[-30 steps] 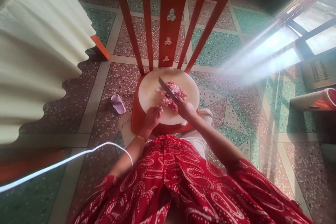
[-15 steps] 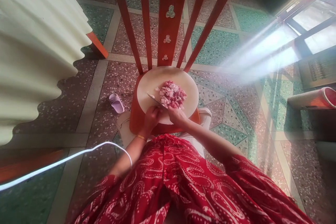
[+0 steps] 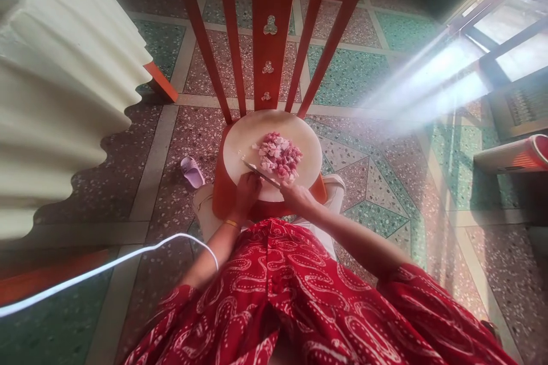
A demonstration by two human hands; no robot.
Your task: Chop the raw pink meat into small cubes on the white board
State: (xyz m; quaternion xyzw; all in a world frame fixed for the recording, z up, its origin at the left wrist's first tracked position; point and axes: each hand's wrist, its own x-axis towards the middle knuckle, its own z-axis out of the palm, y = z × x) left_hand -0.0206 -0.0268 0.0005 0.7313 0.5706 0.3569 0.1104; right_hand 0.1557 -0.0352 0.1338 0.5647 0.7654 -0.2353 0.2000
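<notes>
Chopped pink meat lies heaped at the centre of the round white chopping board on the red chair. Nearer me than the heap, my right hand has its grip closed round the knife; my left hand, fingers curled, rests at the blade on the board's near edge.

The knife swung down from across the meat pile to its seven o'clock edge, blade pointing toward ten o'clock.
</notes>
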